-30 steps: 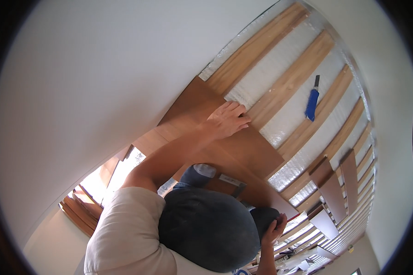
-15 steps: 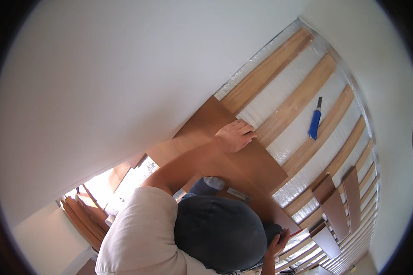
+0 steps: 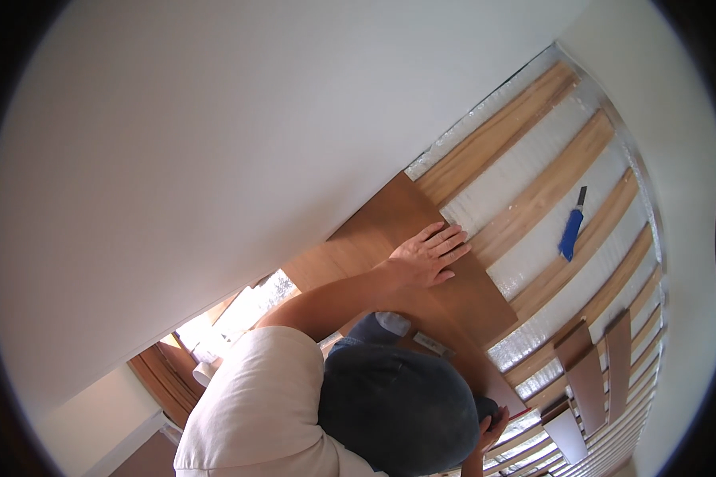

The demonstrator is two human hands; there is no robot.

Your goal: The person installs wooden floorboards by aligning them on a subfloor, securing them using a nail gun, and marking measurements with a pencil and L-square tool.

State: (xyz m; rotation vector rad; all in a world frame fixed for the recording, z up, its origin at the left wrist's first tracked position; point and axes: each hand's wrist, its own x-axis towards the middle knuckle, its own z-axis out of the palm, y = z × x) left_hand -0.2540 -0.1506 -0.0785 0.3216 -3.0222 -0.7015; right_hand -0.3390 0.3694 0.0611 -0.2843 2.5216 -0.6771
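My left hand (image 3: pixel 426 254) lies with fingers spread on a brown board (image 3: pixel 485 298) beside the wall. My right hand (image 3: pixel 493 429), low at the right, is partly hidden by my dark-clothed leg (image 3: pixel 394 401); its fingers curl round or against a dark shape I cannot make out, near a thin red item (image 3: pixel 519 413). A grey sock (image 3: pixel 391 323) shows beside a small pale strip (image 3: pixel 431 343). A blue utility knife (image 3: pixel 570 230), blade out, lies beyond the board among wooden battens (image 3: pixel 549 191) laid over silvery underlay (image 3: pixel 501 163).
A white wall (image 3: pixel 215 143) borders the left and top, another wall (image 3: pixel 684 342) the right. Loose brown boards (image 3: pixel 585 385) and a white board (image 3: pixel 565 431) lie across the battens at right. More boards (image 3: pixel 163 374) are stacked at lower left, beside a pale cylinder (image 3: pixel 203 374).
My left hand has flattened and spread its fingers, having been more bent a second ago. The whole view has shifted, with the floor now lower and further right in the picture.
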